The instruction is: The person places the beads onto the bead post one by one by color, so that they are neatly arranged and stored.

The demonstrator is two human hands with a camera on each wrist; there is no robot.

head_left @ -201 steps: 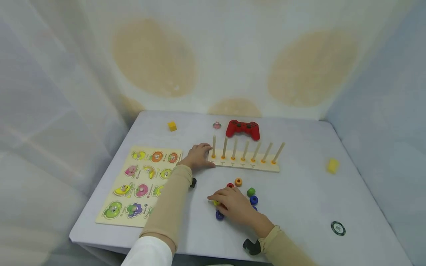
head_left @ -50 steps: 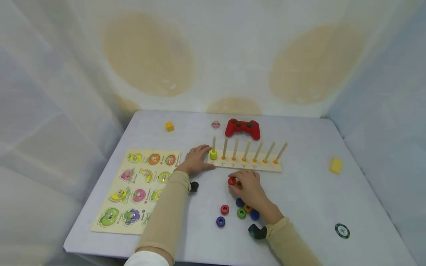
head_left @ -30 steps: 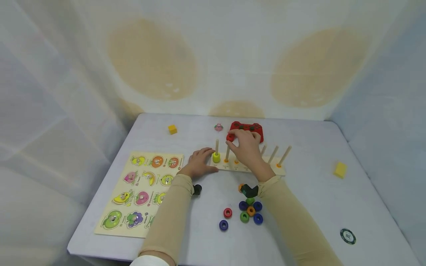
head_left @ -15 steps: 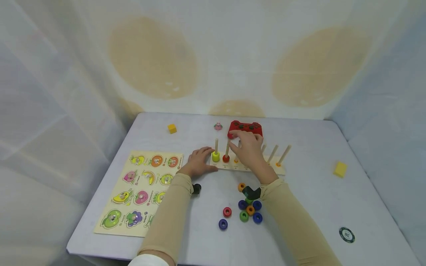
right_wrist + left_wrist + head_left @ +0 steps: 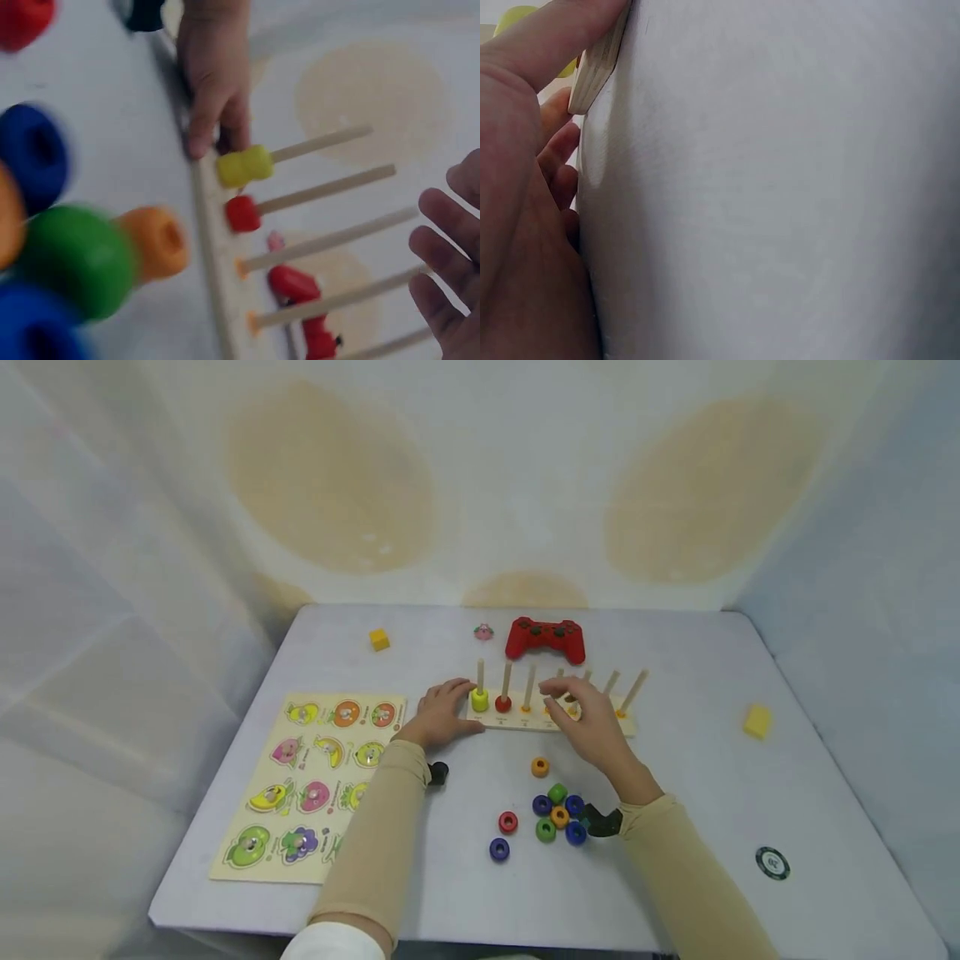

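Observation:
A wooden peg board [image 5: 551,720] with several upright pegs lies mid-table. A yellow ring [image 5: 480,699] sits on its first peg, a red ring [image 5: 503,703] on the second. My left hand [image 5: 448,710] rests flat on the table, its fingers [image 5: 214,112] against the board's left end [image 5: 598,60]. My right hand [image 5: 573,703] hovers over the board's middle pegs, fingers [image 5: 450,259] spread and holding nothing. Loose rings lie nearer me: an orange ring [image 5: 540,767], a second red ring [image 5: 508,822], a blue ring [image 5: 499,849] and a mixed cluster [image 5: 558,814].
A red game controller [image 5: 545,639] and a small pink toy [image 5: 483,632] lie behind the board. A fruit puzzle [image 5: 315,777] is at the left, a yellow cube [image 5: 378,640] far left, a yellow block [image 5: 757,722] and a poker chip [image 5: 772,863] at the right.
My right hand picked a red ring from the table, dropped it onto the second peg, and has now drawn back to the right, empty. The left hand stayed at the board's end.

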